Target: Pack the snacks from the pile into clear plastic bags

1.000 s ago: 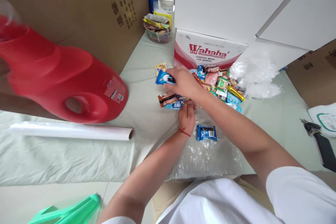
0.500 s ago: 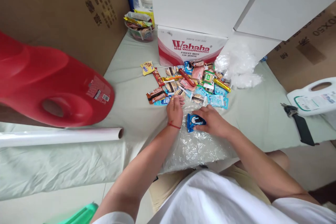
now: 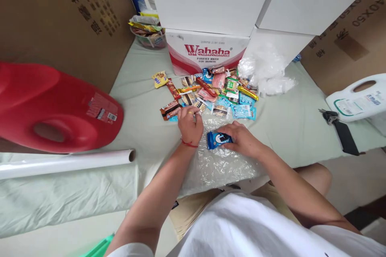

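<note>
A small blue snack packet (image 3: 214, 140) rests over clear plastic wrap (image 3: 220, 168), and my right hand (image 3: 243, 139) is closed on its right end between thumb and fingers. My left hand (image 3: 190, 126) is at the near left edge of a pile of wrapped snacks (image 3: 208, 90). Its fingers are curled downward, and what lies under them is hidden. Beside those fingers are a brown snack packet (image 3: 170, 110) and the edge of a light blue packet (image 3: 173, 119). Other light blue packets (image 3: 242, 111) lie at the pile's right.
Behind the pile stands a Wahaha carton (image 3: 208, 52), with crumpled clear plastic (image 3: 268, 74) to its right. A red jug (image 3: 57, 108) and a white roll (image 3: 66, 162) lie at left. At right are a white bottle (image 3: 358, 98) and a dark object with keys (image 3: 343, 136).
My left hand has turned and moved toward the pile's left edge, with its fingers now curled down. My right hand still holds the blue snack packet. The whole view has shifted slightly.
</note>
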Demonstrator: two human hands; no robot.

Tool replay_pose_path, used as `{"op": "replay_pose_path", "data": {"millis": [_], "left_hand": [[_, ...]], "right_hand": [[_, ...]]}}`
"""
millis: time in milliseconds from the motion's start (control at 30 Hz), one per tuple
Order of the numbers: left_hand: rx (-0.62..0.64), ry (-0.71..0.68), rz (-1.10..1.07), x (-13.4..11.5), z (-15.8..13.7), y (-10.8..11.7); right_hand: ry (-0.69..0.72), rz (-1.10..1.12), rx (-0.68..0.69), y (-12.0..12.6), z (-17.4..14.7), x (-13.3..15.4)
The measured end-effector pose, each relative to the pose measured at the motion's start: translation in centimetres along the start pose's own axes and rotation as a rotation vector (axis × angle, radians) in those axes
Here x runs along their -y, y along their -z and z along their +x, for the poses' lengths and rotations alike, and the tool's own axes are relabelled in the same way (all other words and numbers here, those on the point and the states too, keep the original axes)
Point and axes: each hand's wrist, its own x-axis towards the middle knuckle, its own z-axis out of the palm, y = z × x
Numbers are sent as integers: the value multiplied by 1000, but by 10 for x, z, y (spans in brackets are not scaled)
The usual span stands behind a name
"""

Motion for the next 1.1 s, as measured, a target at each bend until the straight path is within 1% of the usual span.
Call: {"op": "replay_pose_path", "data": {"millis": [67,167,200,267,333,367,433,500,567,633,700,800,867,933,1000,1100], "left_hand": [[44,-52,126,-4,0,3],[137,-24,243,-7,1,7],[165,-13,256,-6,3,8],[202,10,243,-1,7,9],[222,40,220,6,13,11],[230,55,217,10,16,12],[258,73,235,14,20,15],[306,64,277,14,22,18],[354,41,343,11,21,19],[387,17,410,6,18,20],[422,-6,454,1,16,20],[492,-28,509,-4,14,20],[539,-26,545,-5,15,22],[592,-16,557,-4,19,27],[656,7,538,-3,25,33],[751,20,475,0,36,45]], "right_hand": [[-7,-16,-9,-4,-1,4],[9,53,-106,-5,-3,2],[2,83,-158,-3,-2,-2],[-54,92,-260,1,3,-13],[-134,23,-329,6,14,-26],[-163,-24,-340,8,22,-33],[-192,-119,-312,12,40,-42],[-215,-198,-236,14,58,-46],[-268,-243,-170,14,69,-46],[-349,-245,-147,14,73,-44],[-434,-211,-128,13,71,-42],[-515,-87,-87,12,62,-45],[-511,7,-96,12,55,-49],[-470,59,-141,13,50,-54],[-400,64,-190,16,47,-59],[-255,43,-257,22,45,-62]]}}
